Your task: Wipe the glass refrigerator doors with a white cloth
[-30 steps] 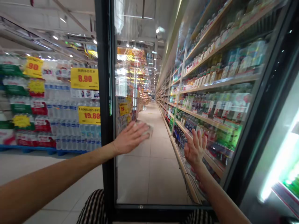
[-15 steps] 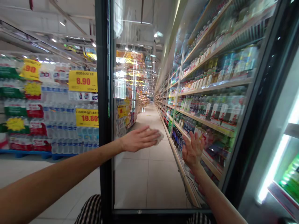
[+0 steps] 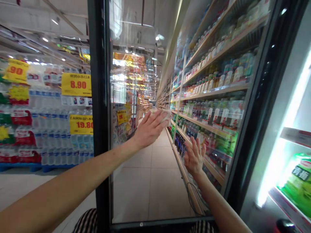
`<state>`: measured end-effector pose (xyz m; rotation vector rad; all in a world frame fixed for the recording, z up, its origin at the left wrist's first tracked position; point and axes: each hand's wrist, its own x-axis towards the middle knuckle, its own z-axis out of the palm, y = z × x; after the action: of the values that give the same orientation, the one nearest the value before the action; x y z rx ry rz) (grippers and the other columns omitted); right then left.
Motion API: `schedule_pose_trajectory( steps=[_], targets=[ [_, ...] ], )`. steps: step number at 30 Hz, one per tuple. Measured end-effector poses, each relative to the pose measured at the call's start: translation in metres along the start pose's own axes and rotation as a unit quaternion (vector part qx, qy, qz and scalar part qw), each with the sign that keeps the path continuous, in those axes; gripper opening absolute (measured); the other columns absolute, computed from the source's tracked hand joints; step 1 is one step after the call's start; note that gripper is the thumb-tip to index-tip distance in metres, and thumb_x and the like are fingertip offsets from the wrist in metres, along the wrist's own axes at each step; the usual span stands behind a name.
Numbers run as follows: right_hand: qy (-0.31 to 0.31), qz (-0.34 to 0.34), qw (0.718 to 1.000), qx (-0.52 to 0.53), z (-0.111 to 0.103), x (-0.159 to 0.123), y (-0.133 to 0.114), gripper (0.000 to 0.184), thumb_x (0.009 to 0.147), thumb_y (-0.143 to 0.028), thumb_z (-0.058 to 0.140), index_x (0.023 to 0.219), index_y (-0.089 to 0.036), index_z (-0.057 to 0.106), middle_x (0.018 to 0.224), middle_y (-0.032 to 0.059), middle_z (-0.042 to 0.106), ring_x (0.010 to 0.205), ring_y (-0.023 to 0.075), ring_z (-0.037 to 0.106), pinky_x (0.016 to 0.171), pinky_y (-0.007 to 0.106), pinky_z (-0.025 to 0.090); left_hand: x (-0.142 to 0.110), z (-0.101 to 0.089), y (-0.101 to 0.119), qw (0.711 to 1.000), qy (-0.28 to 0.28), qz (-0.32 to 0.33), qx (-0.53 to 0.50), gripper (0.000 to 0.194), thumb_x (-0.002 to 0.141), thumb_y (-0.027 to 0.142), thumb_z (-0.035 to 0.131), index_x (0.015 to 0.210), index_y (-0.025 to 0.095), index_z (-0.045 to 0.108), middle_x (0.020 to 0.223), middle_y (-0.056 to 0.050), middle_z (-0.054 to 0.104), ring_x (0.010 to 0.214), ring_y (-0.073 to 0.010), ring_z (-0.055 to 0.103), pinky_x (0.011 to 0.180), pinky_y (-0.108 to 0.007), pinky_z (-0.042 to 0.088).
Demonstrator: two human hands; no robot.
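My left hand point(image 3: 151, 127) reaches across from the lower left, its fingers flat over a pale cloth point(image 3: 166, 117). That cloth lies under the fingertips against the glass pane point(image 3: 136, 194) of a black-framed door. Lower and to the right, my right hand point(image 3: 194, 157) is raised at the pane with its fingers apart and nothing in them; I cannot tell whether it touches the glass. A dark frame post point(image 3: 100, 97) stands left of both hands, and my left forearm crosses in front of it.
Shelves of bottled drinks point(image 3: 213, 115) show in the glass. Packs of water bottles point(image 3: 60, 126) with yellow price signs point(image 3: 76, 84) stand at left. Close at right, a lit cooler shelf point(image 3: 293, 204) carries a green bag point(image 3: 297, 181). A thin cable point(image 3: 190, 197) shows low in the pane.
My left hand has moved up the pane with the cloth, its fingers now angled upward. The right hand keeps its pose. The whole view has shifted, bringing more of the right-hand cooler into sight.
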<state>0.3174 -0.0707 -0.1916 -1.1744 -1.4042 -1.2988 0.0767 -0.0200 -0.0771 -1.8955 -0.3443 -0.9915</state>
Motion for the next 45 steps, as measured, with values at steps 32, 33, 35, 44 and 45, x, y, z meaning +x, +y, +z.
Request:
schedule_pose_trajectory(
  steps=[32, 33, 35, 44, 45],
  targets=[
    [0.018, 0.151, 0.986, -0.074, -0.050, -0.007, 0.102, 0.052, 0.084, -0.026, 0.038, 0.135, -0.018, 0.030, 0.139, 0.0153, 0.036, 0.131, 0.0261, 0.028, 0.104, 0.055, 0.019, 0.114, 0.054, 0.104, 0.982, 0.028, 0.172, -0.071, 0.037, 0.088, 0.016, 0.032, 0.122, 0.014, 0.047, 0.134, -0.006, 0.044, 0.128, -0.0215, 0.033, 0.107, -0.041, 0.024],
    [0.017, 0.152, 0.985, -0.076, -0.051, -0.008, 0.104, 0.052, 0.084, -0.026, 0.038, 0.135, -0.018, 0.031, 0.139, 0.0156, 0.036, 0.131, 0.0261, 0.028, 0.104, 0.055, 0.019, 0.121, 0.055, 0.103, 0.989, 0.036, 0.126, -0.068, 0.037, 0.089, 0.016, 0.032, 0.124, 0.014, 0.045, 0.135, -0.006, 0.042, 0.129, -0.0223, 0.031, 0.107, -0.042, 0.023],
    [0.016, 0.152, 0.985, -0.081, -0.052, -0.011, 0.107, 0.051, 0.084, -0.026, 0.038, 0.134, -0.018, 0.031, 0.138, 0.0159, 0.037, 0.131, 0.0260, 0.029, 0.103, 0.056, 0.020, 0.128, 0.056, 0.106, 0.993, 0.039, 0.094, -0.066, 0.038, 0.089, 0.018, 0.032, 0.125, 0.014, 0.043, 0.136, -0.006, 0.041, 0.129, -0.0226, 0.030, 0.107, -0.043, 0.022],
    [-0.007, 0.162, 0.983, -0.087, -0.056, -0.020, 0.111, 0.051, 0.084, -0.027, 0.037, 0.134, -0.018, 0.031, 0.138, 0.0153, 0.037, 0.131, 0.0253, 0.029, 0.103, 0.055, 0.021, 0.098, 0.066, 0.131, 0.971, 0.038, 0.223, -0.076, 0.035, 0.087, 0.018, 0.035, 0.119, 0.013, 0.049, 0.132, -0.007, 0.046, 0.126, -0.0211, 0.035, 0.106, -0.040, 0.026],
    [-0.006, 0.163, 0.983, -0.087, -0.056, -0.021, 0.111, 0.051, 0.084, -0.027, 0.037, 0.134, -0.018, 0.032, 0.138, 0.0153, 0.037, 0.131, 0.0253, 0.029, 0.103, 0.055, 0.021, 0.101, 0.065, 0.127, 0.979, 0.045, 0.183, -0.073, 0.036, 0.088, 0.018, 0.035, 0.121, 0.013, 0.048, 0.134, -0.008, 0.044, 0.128, -0.0225, 0.033, 0.106, -0.041, 0.025]
  ],
)
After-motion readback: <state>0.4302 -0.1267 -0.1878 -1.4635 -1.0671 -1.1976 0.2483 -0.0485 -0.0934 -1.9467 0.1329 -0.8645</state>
